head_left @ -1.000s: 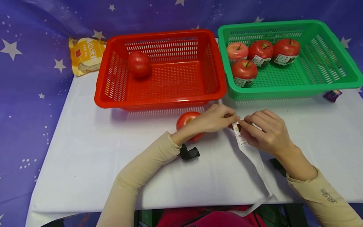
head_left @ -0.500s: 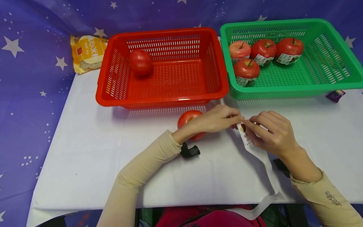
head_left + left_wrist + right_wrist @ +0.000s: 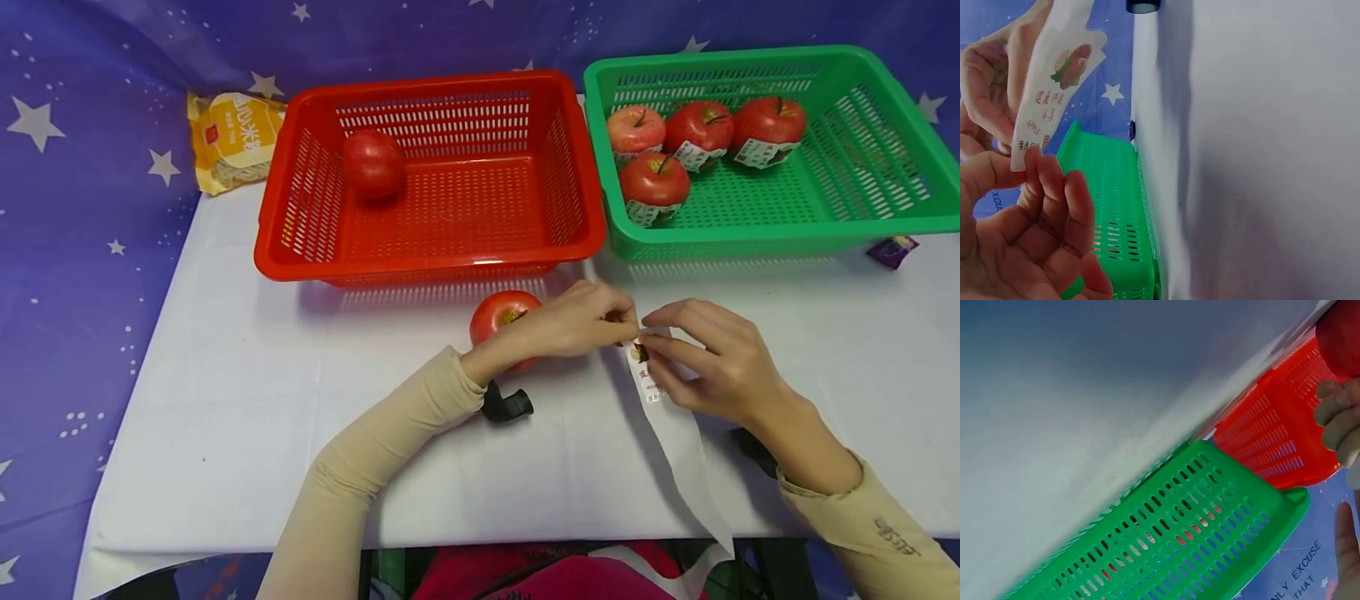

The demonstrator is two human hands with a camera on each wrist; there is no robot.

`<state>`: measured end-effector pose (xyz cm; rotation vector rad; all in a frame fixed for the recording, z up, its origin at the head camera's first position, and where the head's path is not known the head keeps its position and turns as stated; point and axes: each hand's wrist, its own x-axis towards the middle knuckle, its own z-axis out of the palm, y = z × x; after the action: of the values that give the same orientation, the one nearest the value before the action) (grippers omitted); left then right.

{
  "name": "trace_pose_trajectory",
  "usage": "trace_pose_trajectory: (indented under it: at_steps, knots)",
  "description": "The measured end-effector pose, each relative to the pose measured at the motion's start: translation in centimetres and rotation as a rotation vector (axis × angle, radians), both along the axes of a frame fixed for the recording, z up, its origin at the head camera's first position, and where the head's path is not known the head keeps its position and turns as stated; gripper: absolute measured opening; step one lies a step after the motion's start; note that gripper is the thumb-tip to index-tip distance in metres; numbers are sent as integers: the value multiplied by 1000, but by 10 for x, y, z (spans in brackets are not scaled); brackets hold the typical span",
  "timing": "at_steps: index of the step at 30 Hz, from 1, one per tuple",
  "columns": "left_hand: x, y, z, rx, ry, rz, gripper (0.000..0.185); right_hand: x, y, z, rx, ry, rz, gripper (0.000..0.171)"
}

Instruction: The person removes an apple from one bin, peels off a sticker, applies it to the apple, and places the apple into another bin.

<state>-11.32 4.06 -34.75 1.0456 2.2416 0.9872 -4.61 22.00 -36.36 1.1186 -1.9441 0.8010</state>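
Note:
Both hands meet over the white table in front of the baskets. My left hand pinches the top end of a white sticker strip printed with an apple picture; the left wrist view shows that label held between the fingers. My right hand pinches the same strip just right of the left fingertips. The strip trails toward me over the table edge. A red apple sits on the table right behind my left wrist.
A red basket holds one apple. A green basket to its right holds several labelled apples. A yellow snack packet lies at back left, a small purple packet at right, a black clip by my left wrist.
The hands stayed together on the strip and shifted slightly toward me. The strip's free end swung right and hangs further over the table edge.

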Motion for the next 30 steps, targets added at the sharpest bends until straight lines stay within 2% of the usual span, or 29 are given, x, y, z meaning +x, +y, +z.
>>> trace_pose_trajectory:
  at_steps: [2,5,8,11,13,16,20,24,28,29,30]
  knots:
    - [-2,-2,0,3,18,37,16,3,1,1,-21,-31,13,33]
    - [-4,-6,1,24,39,73,18,6,1,1,-73,-31,8,34]
    - [-3,-6,1,52,-3,-6,23,6,0,1,-118,6,-23,34]
    - [1,-2,0,55,-32,-96,27,5,-1,1,-112,40,-58,33]
    - [3,0,-1,49,-78,-106,27,5,-1,0,-83,50,-62,31]
    - [5,2,-2,4,-150,-72,27,6,-1,0,-53,53,-62,29]
    - [8,5,-2,-11,-251,10,36,6,0,-1,-35,47,-70,26]
    - [8,7,-1,54,-338,66,37,7,2,-1,18,30,-82,26]
    - [8,8,0,87,-484,78,36,7,6,0,80,17,-93,28]
    - [8,9,0,90,-503,89,36,7,6,-1,92,18,-96,28]
    - [8,9,0,91,-489,101,35,7,6,-1,102,22,-99,28]
